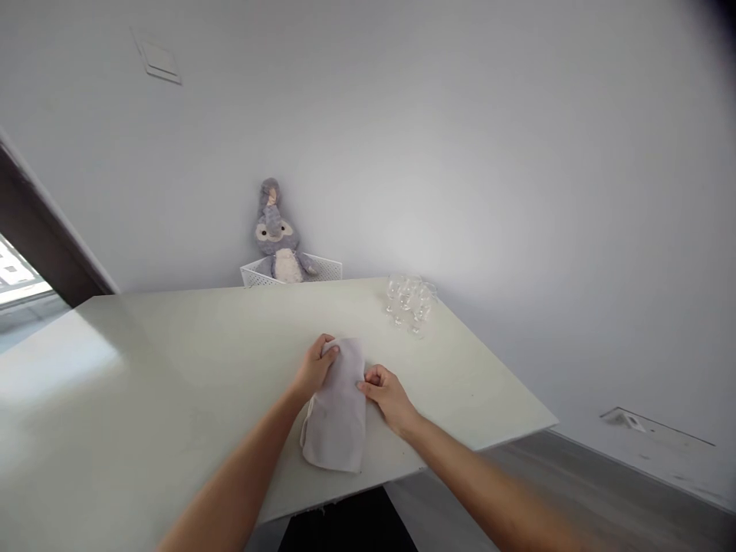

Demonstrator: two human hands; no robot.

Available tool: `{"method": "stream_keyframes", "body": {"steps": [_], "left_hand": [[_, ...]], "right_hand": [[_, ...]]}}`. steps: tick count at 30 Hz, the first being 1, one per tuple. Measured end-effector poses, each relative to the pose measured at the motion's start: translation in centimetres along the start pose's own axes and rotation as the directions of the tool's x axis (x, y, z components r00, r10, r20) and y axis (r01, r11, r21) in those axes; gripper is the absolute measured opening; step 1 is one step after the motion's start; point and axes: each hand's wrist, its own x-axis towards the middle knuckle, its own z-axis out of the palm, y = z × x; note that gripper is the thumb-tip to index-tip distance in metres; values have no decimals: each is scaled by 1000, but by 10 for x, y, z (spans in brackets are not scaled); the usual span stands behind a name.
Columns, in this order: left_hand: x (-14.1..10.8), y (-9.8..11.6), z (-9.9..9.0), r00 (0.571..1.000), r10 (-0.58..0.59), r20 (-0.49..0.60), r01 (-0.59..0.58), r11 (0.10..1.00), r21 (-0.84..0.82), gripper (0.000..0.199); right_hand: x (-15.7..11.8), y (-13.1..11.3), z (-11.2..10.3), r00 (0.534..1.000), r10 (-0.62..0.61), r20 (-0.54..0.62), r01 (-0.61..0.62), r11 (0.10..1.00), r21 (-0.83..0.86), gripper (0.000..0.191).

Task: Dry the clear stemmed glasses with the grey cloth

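Observation:
A folded whitish cloth (pixel 339 418) stands between my two hands over the near part of the table, its lower end close to the table's front edge. My left hand (pixel 315 368) pinches its upper left edge, thumb on the front and fingers behind. On the right side, my right hand (pixel 386 392) grips the cloth's edge between thumb and curled fingers. The cloth hides part of the fingers of both hands. Behind it to the right, several clear stemmed glasses (pixel 409 297) sit close together on the table.
The pale table (pixel 189 399) reaches to the wall. At its far edge, a grey plush rabbit (pixel 279 238) sits in a white perforated basket (pixel 329 270). A wall switch (pixel 161 60) is at upper left, and a dark window frame (pixel 49 222) at the left. Grey floor shows at lower right.

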Motion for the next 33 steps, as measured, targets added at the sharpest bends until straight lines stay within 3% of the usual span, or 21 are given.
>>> {"method": "stream_keyframes", "body": {"steps": [2,4,6,10,13,15,18,20,22,24,27,30,33], "left_hand": [[0,3,-3,1000,-18,-5,17,990,-139,19],[-2,5,-3,999,-32,21,35,976,-217,22],[-5,6,0,998,-32,57,44,973,-225,23],[-9,7,9,990,-5,139,37,974,-223,29],[-6,3,12,996,-11,91,36,960,-278,36],[-3,-3,10,998,-60,3,58,957,-283,37],[1,-11,5,984,-133,-115,99,959,-267,36],[3,-14,2,974,-157,-160,109,956,-274,34],[3,-14,1,969,-170,-181,115,953,-282,33],[3,-11,0,967,-167,-194,107,952,-287,33],[2,-8,-1,966,-149,-213,80,950,-300,33],[2,-6,-1,966,-129,-226,53,948,-313,31],[1,-5,1,963,-110,-245,30,951,-309,29]], "right_hand": [[-9,-3,2,991,98,91,-115,972,206,38],[-20,-5,5,966,123,226,-185,943,278,48],[-31,-7,10,956,93,279,-179,937,300,53],[-50,-15,20,978,61,200,-136,911,388,49],[-60,-31,14,996,37,82,-69,901,427,46],[-62,-45,2,999,-9,-51,28,920,391,48],[-55,-66,-22,962,-141,-233,191,959,208,55],[-42,-74,-34,946,-210,-248,218,976,3,62],[-24,-72,-41,960,-224,-166,181,954,-239,66],[-8,-62,-43,972,-230,-41,181,851,-492,64],[6,-36,-42,953,-265,150,281,575,-768,54],[9,-9,-41,933,-168,318,359,369,-857,55],[15,8,-42,921,-84,381,390,265,-882,62]]}}
